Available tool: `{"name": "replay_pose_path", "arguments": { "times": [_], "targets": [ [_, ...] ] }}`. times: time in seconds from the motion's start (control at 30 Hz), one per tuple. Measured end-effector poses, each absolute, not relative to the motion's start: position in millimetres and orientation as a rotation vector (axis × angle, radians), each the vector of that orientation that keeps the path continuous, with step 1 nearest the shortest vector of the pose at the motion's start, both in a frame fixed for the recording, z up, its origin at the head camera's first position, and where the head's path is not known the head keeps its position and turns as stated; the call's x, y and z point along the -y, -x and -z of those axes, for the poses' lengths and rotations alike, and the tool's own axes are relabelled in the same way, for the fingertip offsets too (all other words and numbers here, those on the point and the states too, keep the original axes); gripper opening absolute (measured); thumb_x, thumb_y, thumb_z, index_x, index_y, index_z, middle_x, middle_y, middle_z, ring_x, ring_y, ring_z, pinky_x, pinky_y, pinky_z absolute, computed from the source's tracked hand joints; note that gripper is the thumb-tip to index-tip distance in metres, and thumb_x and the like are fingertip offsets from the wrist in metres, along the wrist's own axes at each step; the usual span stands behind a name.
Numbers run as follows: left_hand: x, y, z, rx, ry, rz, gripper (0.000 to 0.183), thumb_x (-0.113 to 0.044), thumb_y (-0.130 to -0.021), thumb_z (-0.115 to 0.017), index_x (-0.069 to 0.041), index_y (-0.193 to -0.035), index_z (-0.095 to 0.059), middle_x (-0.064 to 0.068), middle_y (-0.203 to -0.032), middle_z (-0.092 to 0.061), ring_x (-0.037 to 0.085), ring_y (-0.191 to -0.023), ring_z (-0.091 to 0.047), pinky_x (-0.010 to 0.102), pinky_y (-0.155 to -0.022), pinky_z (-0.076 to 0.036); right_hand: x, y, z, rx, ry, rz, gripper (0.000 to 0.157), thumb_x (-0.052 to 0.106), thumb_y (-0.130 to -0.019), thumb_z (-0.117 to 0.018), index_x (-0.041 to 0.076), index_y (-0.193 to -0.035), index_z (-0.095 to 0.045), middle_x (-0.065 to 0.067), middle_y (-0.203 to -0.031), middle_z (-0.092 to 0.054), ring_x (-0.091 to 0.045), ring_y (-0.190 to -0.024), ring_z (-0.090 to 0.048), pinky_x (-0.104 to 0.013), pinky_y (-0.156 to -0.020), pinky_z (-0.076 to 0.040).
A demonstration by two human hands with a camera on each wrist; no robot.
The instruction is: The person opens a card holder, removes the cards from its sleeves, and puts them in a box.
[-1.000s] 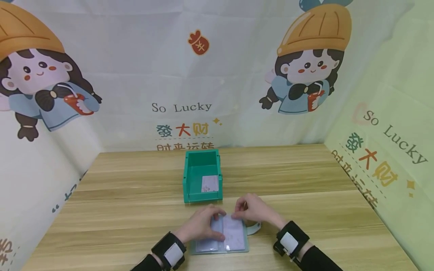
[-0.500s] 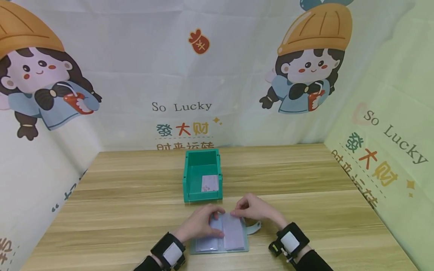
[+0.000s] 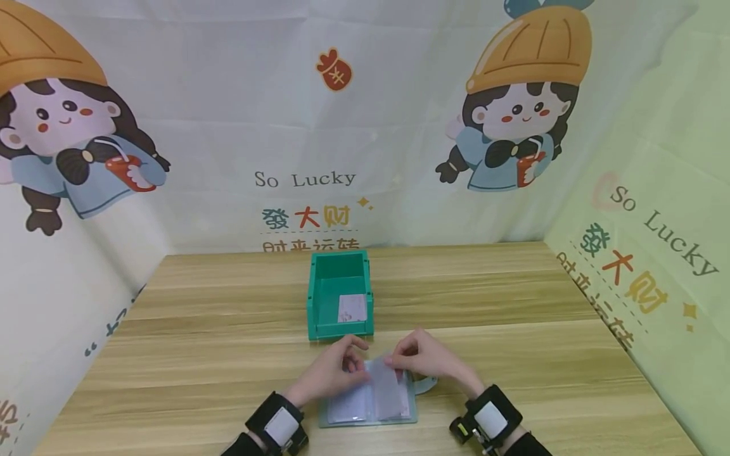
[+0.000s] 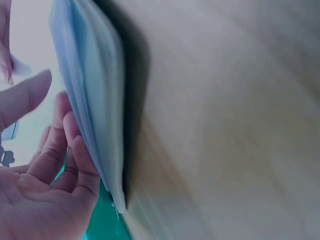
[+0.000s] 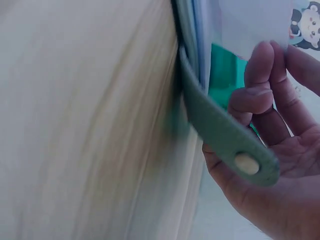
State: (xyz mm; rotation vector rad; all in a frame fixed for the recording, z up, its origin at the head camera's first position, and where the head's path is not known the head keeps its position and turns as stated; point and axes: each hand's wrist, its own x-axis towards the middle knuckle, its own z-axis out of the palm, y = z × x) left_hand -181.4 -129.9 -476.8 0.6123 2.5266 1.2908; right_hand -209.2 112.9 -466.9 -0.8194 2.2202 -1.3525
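A small light-green photo album or card binder point(image 3: 346, 410) lies open on the table with clear-sleeved pages. My right hand point(image 3: 428, 356) pinches the top edge of a page point(image 3: 386, 387) between thumb and fingertips and holds it lifted. In the right wrist view that page point(image 5: 252, 25) stands up from the stack, and the album's green strap point(image 5: 220, 127) with its snap button crosses in front of my palm. My left hand point(image 3: 326, 375) is over the left page, thumb apart from the fingers. In the left wrist view its fingers point(image 4: 52, 150) lie beside the album's edge point(image 4: 107, 125).
Behind the album stands a green plastic bin point(image 3: 340, 272), with a pale printed card point(image 3: 352, 308) inside. The wooden table point(image 3: 485, 291) extends to both sides. A printed cloth point(image 3: 393, 126) hangs along the back and sides.
My right hand has raised the page's top edge and drawn it slightly left. My left hand has shifted left and a little farther away from me, its thumb off the right page.
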Motion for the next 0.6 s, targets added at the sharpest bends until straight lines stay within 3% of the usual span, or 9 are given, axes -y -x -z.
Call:
{"name": "replay_pose_path", "arguments": {
  "times": [0.13, 0.27, 0.43, 0.6],
  "targets": [
    [135, 182, 476, -2.513, -0.561, -1.355, 0.021, -0.011, -0.091, -0.071, 0.0, -0.109, -0.067, 0.007, -0.09, -0.074, 0.008, -0.08, -0.064, 0.019, -0.071, -0.05, -111, 205, 465, -2.202, 0.809, 1.404, 0.028, 0.017, -0.096, -0.066, -0.005, -0.08, -0.071, -0.021, -0.071, -0.064, 0.001, -0.052, -0.039, -0.017, -0.05, -0.032],
    [138, 181, 474, -2.519, -0.483, -1.359, 0.01, -0.012, -0.091, -0.072, -0.004, -0.096, -0.075, 0.005, -0.085, -0.074, 0.011, -0.074, -0.063, 0.021, -0.065, -0.05, -109, 201, 463, -2.208, 0.792, 1.415, 0.024, 0.016, -0.095, -0.065, -0.004, -0.084, -0.072, -0.016, -0.072, -0.064, 0.001, -0.054, -0.041, -0.017, -0.051, -0.033],
    [140, 180, 472, -2.5, -0.45, -1.375, 0.011, -0.013, -0.091, -0.072, -0.004, -0.092, -0.077, 0.006, -0.08, -0.074, 0.011, -0.07, -0.061, 0.023, -0.061, -0.048, -103, 200, 462, -2.215, 0.785, 1.422, 0.024, 0.017, -0.097, -0.063, -0.002, -0.089, -0.075, -0.015, -0.078, -0.069, -0.003, -0.061, -0.05, -0.018, -0.056, -0.039],
    [144, 182, 474, -2.447, -0.458, -1.419, 0.022, -0.016, -0.099, -0.062, -0.001, -0.094, -0.077, 0.01, -0.079, -0.075, 0.011, -0.07, -0.062, 0.022, -0.064, -0.051, -96, 200, 462, -2.19, 0.793, 1.406, 0.028, 0.021, -0.101, -0.059, -0.002, -0.098, -0.077, -0.018, -0.088, -0.074, -0.013, -0.073, -0.06, -0.019, -0.065, -0.045]
  ]
}}
